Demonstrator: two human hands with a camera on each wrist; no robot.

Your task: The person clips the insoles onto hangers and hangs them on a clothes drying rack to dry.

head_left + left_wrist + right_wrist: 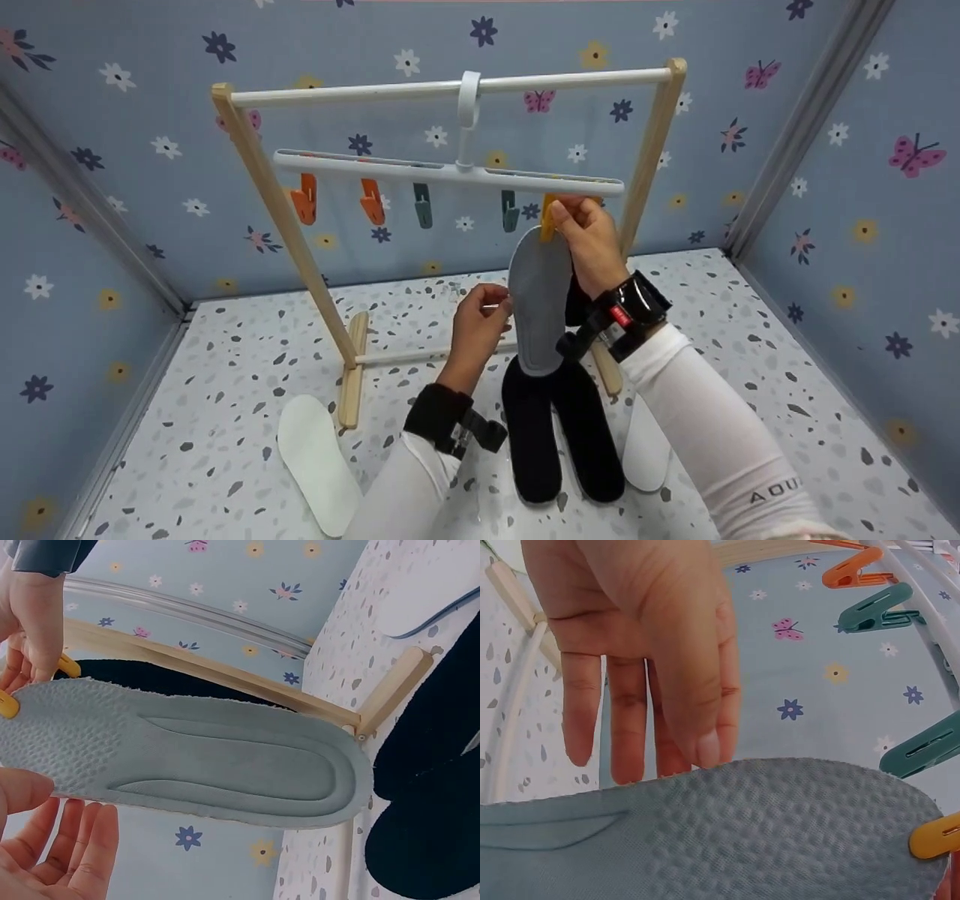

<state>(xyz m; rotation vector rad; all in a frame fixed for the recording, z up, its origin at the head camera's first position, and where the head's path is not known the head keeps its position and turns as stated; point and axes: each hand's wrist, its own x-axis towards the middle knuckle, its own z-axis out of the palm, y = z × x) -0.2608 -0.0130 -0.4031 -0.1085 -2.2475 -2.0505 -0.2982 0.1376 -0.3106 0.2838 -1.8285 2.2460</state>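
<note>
A grey insole point(538, 300) point(210, 757) point(742, 840) hangs toe-up from a yellow clip point(548, 217) point(934, 836) on a white clip hanger point(450, 171). The hanger hooks over the top bar of a wooden rack point(285, 217). My right hand point(589, 236) point(30, 622) pinches the yellow clip at the insole's toe. At the insole's left edge, my left hand point(480, 315) point(637, 652) has its fingers relaxed. Its thumb is at the edge and its other fingers are behind; it grips nothing.
Two orange clips point(304, 199) and two teal clips point(422, 204) hang free on the hanger. On the speckled floor lie two black insoles point(532, 442), a white insole point(319, 461) at the left, and another white one point(645, 450) partly under my right arm. Flowered walls enclose three sides.
</note>
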